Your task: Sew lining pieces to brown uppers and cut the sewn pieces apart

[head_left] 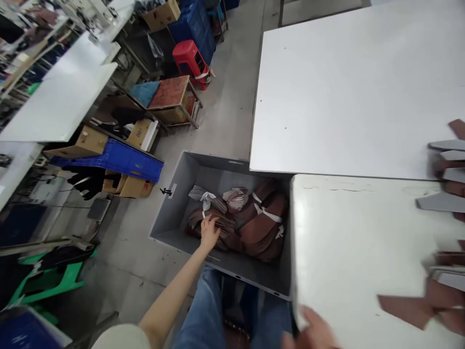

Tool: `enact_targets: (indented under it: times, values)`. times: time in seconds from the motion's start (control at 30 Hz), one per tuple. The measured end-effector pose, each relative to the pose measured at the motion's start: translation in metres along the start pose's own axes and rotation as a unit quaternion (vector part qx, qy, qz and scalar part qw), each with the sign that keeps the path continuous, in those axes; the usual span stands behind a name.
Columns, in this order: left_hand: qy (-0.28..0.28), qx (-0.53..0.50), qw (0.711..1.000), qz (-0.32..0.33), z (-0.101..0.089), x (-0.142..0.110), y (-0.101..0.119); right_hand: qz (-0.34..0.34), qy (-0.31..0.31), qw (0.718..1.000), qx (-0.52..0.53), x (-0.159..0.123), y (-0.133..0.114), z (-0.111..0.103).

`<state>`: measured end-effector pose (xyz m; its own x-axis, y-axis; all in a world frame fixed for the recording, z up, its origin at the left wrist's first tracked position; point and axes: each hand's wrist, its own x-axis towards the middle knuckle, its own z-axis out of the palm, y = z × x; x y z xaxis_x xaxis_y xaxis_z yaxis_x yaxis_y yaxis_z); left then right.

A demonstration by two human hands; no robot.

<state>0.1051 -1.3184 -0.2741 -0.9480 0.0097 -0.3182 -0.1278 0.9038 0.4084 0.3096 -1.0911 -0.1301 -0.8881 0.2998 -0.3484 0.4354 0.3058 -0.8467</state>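
My left hand (209, 233) reaches down into a grey plastic crate (170, 213). Its fingers curl over a bundle of brown pieces (225, 227), close to a white tie. Around it in the crate are more tied stacks: a larger brown bundle (263, 228) with white strips round it, a pale fanned stack (236, 198) and a greyish stack (198, 193). At the bottom edge of the view, my right hand (314, 332) is smeared by motion beside the corner of the white table (337, 252). Whether it holds anything does not show.
Brown and grey cut pieces (409, 310) lie along the table's right side. Another white table (327, 97) adjoins it behind. Across the floor stand a red stool (191, 60), a low wooden bench (169, 92), a blue crate (127, 160) and a green stool (47, 286).
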Motion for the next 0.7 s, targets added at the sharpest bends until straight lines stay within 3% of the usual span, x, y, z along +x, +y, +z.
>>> enact_targets:
  times: [0.1,0.17,0.2,0.27,0.37,0.47,0.57,0.63,0.7]
  values:
    - [-0.098,0.01,0.995,-0.003,0.033,-0.009,-0.065,-0.096,-0.03,0.995,-0.019,0.024,0.01,0.104]
    - [-0.133,0.007,0.991,0.005,0.043,-0.01,-0.101,-0.095,-0.021,0.994,-0.043,0.058,0.037,0.15]
    - [-0.139,0.004,0.99,0.009,0.044,-0.008,-0.116,-0.068,0.015,0.996,-0.05,0.077,0.056,0.164]
    - [-0.135,-0.002,0.991,0.015,0.043,0.0,-0.14,-0.025,0.077,0.993,-0.088,0.115,0.098,0.171]
    - [-0.125,-0.021,0.991,0.051,0.041,0.019,-0.151,0.028,0.16,0.976,-0.142,0.162,0.158,0.149]
    - [-0.137,-0.065,0.98,0.126,0.053,0.042,-0.126,0.16,0.269,0.934,-0.173,0.196,0.196,0.116]
    - [-0.153,-0.125,0.958,0.21,0.086,0.065,-0.07,0.29,0.317,0.89,-0.153,0.217,0.218,0.096]
    - [-0.174,-0.164,0.938,0.253,0.115,0.081,-0.026,0.322,0.318,0.883,-0.124,0.226,0.231,0.09]
    - [-0.206,-0.189,0.922,0.267,0.144,0.1,0.017,0.31,0.309,0.895,-0.088,0.233,0.244,0.087]
